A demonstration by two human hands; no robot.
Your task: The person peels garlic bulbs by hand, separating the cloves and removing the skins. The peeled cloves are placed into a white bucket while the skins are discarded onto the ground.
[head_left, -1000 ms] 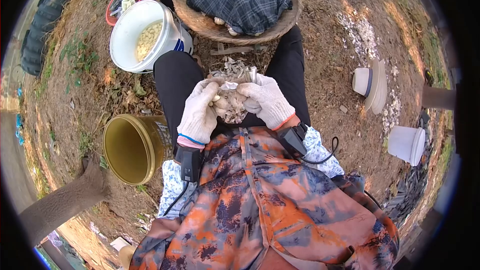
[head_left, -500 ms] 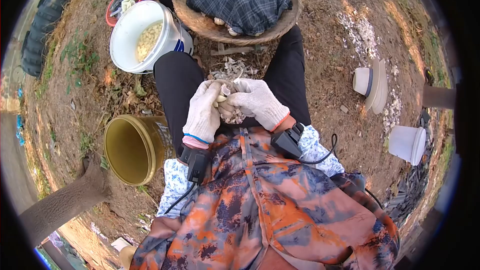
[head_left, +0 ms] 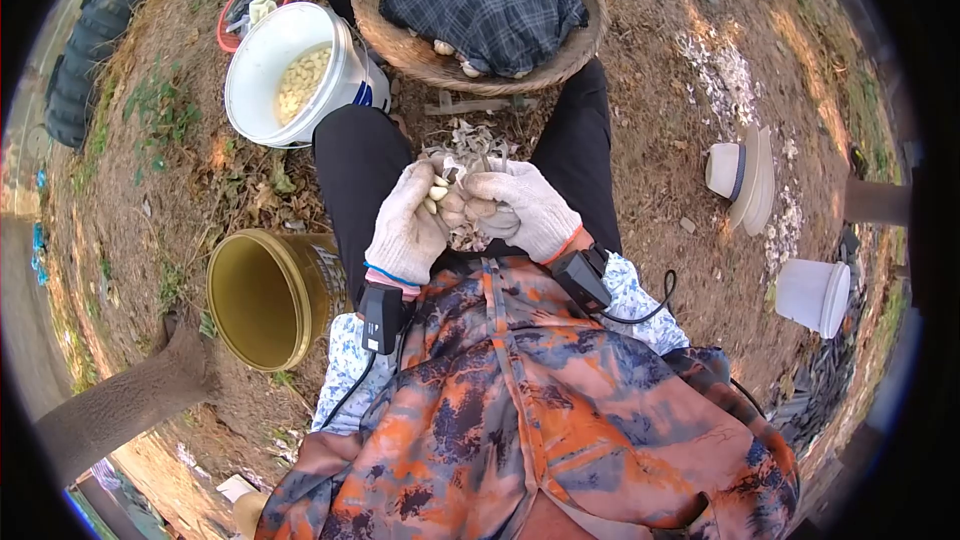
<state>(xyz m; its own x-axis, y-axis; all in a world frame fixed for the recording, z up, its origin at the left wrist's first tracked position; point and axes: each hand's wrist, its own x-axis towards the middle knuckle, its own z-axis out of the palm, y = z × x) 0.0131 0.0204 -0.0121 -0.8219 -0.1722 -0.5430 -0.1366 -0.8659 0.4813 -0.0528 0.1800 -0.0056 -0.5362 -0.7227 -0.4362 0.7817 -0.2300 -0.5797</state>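
Observation:
Both hands wear whitish knit gloves and meet between my knees. My left hand (head_left: pixel 408 225) is curled round pale peeled garlic cloves (head_left: pixel 437 190), which show between its thumb and fingers. My right hand (head_left: pixel 527 208) touches the left fingertips, its fingers bent in a pinch at a piece of garlic with papery skin; how much it holds is partly hidden by the glove. Dry garlic skins (head_left: pixel 478 140) lie on the ground just beyond the hands. Past my knees, a woven basket (head_left: pixel 440 75) holds a dark plaid cloth (head_left: pixel 490 5) with a few garlic bulbs at its edge.
A white bucket (head_left: pixel 245 90) with peeled cloves stands beside my left knee, near a red basket (head_left: pixel 226 38). An olive bucket (head_left: pixel 258 300) lies at left near a tree trunk (head_left: pixel 130 405). At right are a hat (head_left: pixel 752 180) and a white bucket (head_left: pixel 805 292).
My hands have opened slightly, showing more cloves in the left palm, and the right fingers have shifted. The view has moved a little.

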